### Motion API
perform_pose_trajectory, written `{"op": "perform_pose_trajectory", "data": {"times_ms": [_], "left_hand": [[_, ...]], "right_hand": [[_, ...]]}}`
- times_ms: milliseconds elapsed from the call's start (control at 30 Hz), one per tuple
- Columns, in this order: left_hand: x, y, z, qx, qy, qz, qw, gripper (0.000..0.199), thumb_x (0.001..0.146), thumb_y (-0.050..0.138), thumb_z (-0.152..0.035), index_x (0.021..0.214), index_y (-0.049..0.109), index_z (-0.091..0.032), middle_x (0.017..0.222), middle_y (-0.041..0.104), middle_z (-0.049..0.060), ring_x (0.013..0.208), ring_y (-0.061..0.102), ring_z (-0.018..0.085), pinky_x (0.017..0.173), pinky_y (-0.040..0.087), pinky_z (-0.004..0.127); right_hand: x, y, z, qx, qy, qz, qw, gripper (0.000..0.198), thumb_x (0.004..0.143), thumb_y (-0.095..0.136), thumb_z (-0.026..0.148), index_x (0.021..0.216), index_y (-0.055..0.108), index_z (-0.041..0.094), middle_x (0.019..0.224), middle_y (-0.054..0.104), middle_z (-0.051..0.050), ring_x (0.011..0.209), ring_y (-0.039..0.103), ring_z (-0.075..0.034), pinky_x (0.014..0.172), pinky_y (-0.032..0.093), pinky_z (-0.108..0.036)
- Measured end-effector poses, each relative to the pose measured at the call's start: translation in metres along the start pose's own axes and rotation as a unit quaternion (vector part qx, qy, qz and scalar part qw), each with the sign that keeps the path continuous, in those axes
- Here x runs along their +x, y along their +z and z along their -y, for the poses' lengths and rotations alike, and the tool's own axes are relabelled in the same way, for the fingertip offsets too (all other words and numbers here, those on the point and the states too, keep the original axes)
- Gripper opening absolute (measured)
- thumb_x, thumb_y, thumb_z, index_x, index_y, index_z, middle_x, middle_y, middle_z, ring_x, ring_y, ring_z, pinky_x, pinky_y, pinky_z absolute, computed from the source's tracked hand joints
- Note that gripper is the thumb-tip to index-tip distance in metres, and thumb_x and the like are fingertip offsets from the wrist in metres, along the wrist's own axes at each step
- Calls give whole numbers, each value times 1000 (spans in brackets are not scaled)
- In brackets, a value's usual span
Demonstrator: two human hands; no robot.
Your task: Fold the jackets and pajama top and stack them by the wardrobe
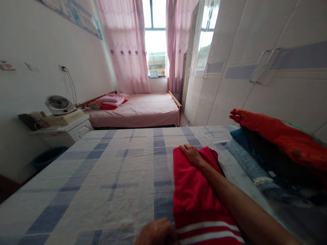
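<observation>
A red garment (196,190) with white stripes across its near end and a dark edge on its right side lies folded into a long shape on the bed. My right hand (191,154) rests on its far end, fingers laid over the cloth, and the forearm crosses the garment's right side. Low in the view, my left hand (155,233) is beside the near left edge of the garment. It is smeared by motion and partly cut off, so its fingers cannot be made out.
The bed has a white and blue checked sheet (127,170). At right lies a clothes pile with an orange-red garment (276,136) on top and blue jeans (250,163) below. Beyond are a pink bed (148,109), a nightstand with a fan (60,103), and white wardrobes (255,41).
</observation>
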State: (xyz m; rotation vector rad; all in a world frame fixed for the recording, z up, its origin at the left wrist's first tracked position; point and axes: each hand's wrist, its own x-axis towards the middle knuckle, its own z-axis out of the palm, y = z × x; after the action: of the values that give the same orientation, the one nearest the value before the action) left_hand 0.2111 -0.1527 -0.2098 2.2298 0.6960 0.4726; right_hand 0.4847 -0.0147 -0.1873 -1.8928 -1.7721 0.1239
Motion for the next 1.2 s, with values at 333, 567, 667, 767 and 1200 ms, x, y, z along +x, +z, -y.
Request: {"op": "perform_pose_trajectory", "data": {"times_ms": [333,567,667,767,1200], "left_hand": [[78,-27,-31,193,127,-85,969,55,83,56,-32,136,40,-28,147,33,8,136,26,29,106,30,53],[73,8,-11,44,54,-105,992,42,87,49,-29,129,49,-25,149,29,8,137,24,27,109,25,53],[69,0,-4,-194,-114,-192,955,49,83,54,-35,127,49,-14,139,44,16,126,43,27,103,37,45],[72,-10,-6,-437,-226,-148,858,52,78,62,-43,118,53,-11,123,58,15,108,59,24,85,51,32],[120,9,-33,-697,-325,-2,640,44,72,72,-31,106,60,-4,85,73,13,80,70,23,73,57,30]], "right_hand": [[-59,-49,-37,-91,-17,-16,996,40,89,40,38,125,53,22,139,46,-8,134,30,-25,108,21,-47],[-82,-40,-63,-57,95,-51,993,54,87,39,42,131,46,11,143,37,-16,136,27,-25,109,24,-46],[-104,-50,-63,-15,158,-91,983,58,86,35,42,134,40,8,141,39,-19,133,32,-24,108,28,-43],[-134,-57,-63,48,224,-96,969,59,84,35,46,131,44,11,132,50,-18,123,48,-24,100,41,-41],[-159,-82,-32,415,298,-56,858,67,63,64,48,120,52,15,131,53,-13,119,51,-27,102,40,-40]]}}
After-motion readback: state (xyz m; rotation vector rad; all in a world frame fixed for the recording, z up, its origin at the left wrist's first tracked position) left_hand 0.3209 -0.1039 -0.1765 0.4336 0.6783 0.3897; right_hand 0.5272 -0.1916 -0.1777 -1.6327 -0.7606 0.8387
